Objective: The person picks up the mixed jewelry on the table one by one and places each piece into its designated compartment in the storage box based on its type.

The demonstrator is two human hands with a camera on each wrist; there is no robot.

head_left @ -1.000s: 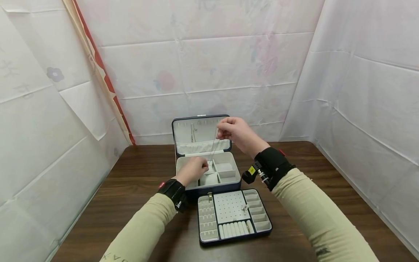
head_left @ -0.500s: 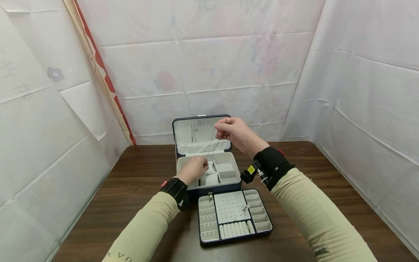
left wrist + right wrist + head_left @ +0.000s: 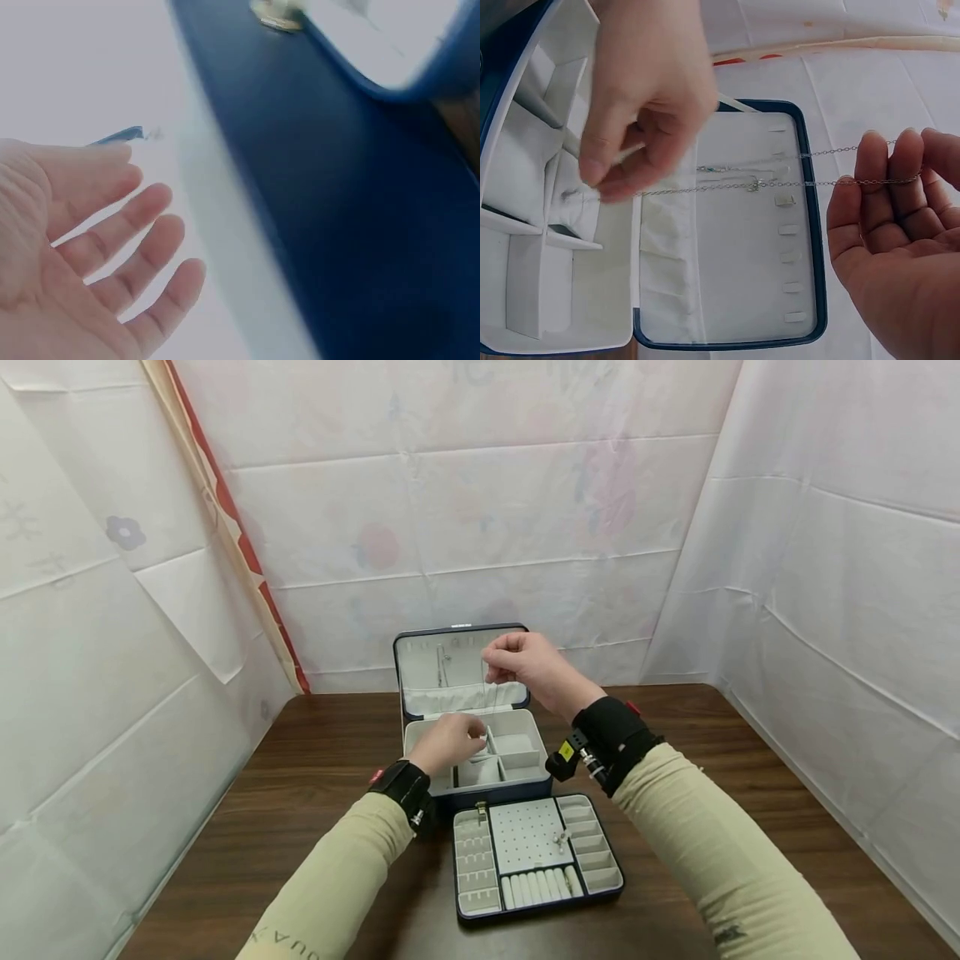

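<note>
With my right hand [image 3: 536, 667] I pinch a silver necklace [image 3: 705, 189] by the top of its loop; it hangs down above the jewellery box [image 3: 491, 794]. My left hand [image 3: 452, 742] is lower, over the compartments, with fingers loosely spread; whether it touches the chain, I cannot tell. Through my head camera, thin jewellery [image 3: 441, 667] hangs in the raised lid [image 3: 420, 652], and a divided tray [image 3: 525, 835] lies before the box on the wooden table [image 3: 300, 743].

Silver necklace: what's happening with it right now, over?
Right hand pinches silver necklace up high. Left hand near its lower end, grip unclear. Open jewelry box below; nothing visibly snagging.
</note>
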